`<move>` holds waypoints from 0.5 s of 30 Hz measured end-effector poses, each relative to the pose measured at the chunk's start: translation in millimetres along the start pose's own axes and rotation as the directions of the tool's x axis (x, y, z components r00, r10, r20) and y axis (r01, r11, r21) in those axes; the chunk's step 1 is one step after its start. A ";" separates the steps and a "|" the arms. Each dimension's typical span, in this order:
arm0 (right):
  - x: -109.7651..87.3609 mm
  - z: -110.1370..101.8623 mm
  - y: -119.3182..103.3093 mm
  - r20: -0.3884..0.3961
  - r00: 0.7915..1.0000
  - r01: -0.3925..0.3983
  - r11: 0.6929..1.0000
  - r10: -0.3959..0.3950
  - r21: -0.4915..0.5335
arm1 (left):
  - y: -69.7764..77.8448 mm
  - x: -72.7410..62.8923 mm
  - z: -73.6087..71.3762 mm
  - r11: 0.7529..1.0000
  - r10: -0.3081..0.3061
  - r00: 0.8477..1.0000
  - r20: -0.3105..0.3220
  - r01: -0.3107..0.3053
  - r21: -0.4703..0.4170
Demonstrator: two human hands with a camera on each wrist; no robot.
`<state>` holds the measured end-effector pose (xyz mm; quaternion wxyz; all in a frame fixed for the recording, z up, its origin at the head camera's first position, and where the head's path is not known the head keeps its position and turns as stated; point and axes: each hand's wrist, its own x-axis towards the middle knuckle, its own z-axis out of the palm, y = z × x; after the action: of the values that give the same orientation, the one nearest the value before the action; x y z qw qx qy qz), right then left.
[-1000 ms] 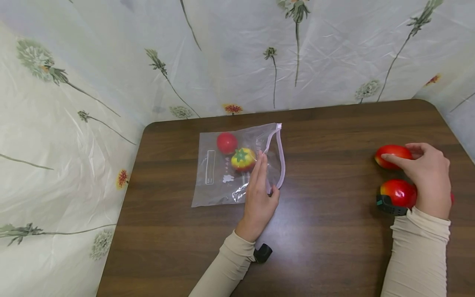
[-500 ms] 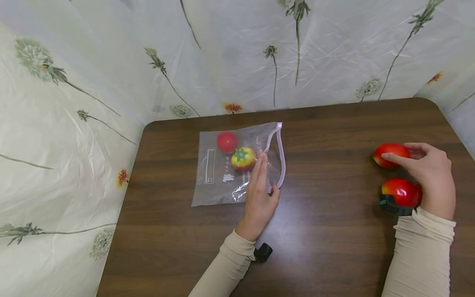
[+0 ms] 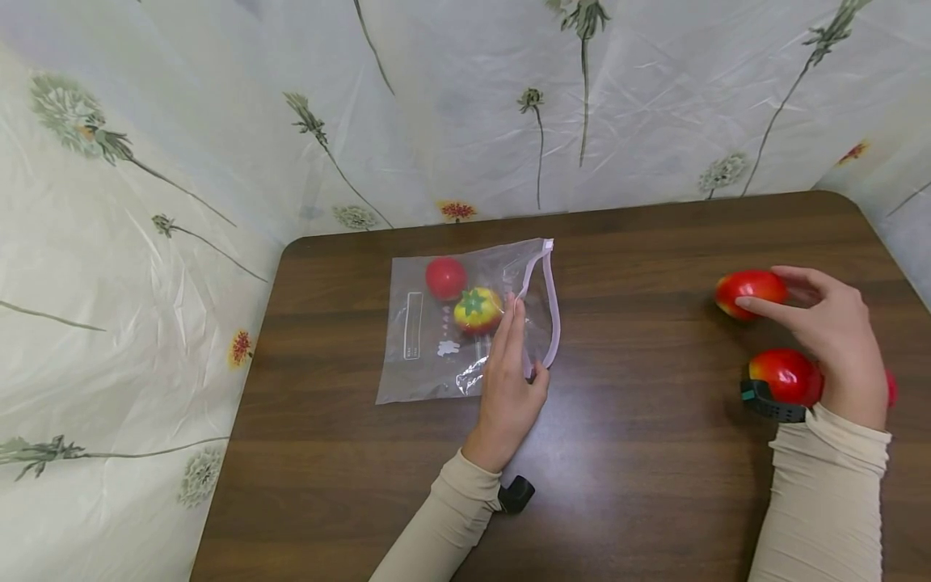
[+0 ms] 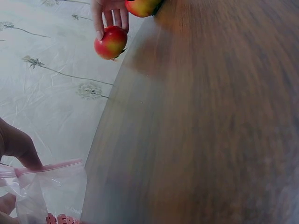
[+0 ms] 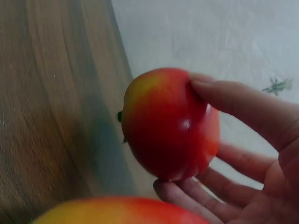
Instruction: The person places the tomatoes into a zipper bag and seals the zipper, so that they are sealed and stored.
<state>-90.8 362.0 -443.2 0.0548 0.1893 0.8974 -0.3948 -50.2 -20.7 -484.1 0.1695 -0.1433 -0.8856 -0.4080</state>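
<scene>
My right hand (image 3: 829, 323) grips a red-and-yellow tomato (image 3: 749, 293) between thumb and fingers at the right of the table. Bits of green show at its far end in the right wrist view, where the tomato (image 5: 170, 123) hangs over the wood. A clear zip bag (image 3: 425, 376) with a pink zip strip lies left of centre, its mouth gaping to the right. My left hand (image 3: 505, 396) rests on the bag's mouth with straight fingers, the thumb at the pink strip. Inside the bag are a red ball-shaped thing (image 3: 445, 278) and a yellow-and-red tomato (image 3: 478, 311) with a green top.
A second red-and-yellow fruit (image 3: 787, 377) sits beside my right wrist, partly covered by the dark wrist camera (image 3: 771, 402). Another red thing (image 3: 891, 388) peeks out behind that wrist. The brown wooden table (image 3: 640, 485) meets a flower-printed sheet (image 3: 451, 121) at its back edge.
My right hand has brought the held tomato a short way left and toward the back of the table. My left hand and the bag have stayed in place.
</scene>
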 end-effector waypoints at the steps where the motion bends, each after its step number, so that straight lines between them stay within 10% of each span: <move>1: 0.2 0.7 -0.8 0.004 1.000 0.019 1.000 -0.019 0.001 | 0.1 0.1 -0.1 1.000 -0.001 1.000 0.002 0.001 0.000; 15: 4.2 9.0 -11.4 0.094 0.971 0.221 0.975 -0.222 0.016 | -1.5 0.5 0.8 1.000 0.018 1.000 -0.013 -0.018 -0.001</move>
<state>-99.5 349.7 -442.6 0.0524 0.0692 0.9082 -0.4094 -51.4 -21.0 -485.4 0.1787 -0.1485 -0.8829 -0.4081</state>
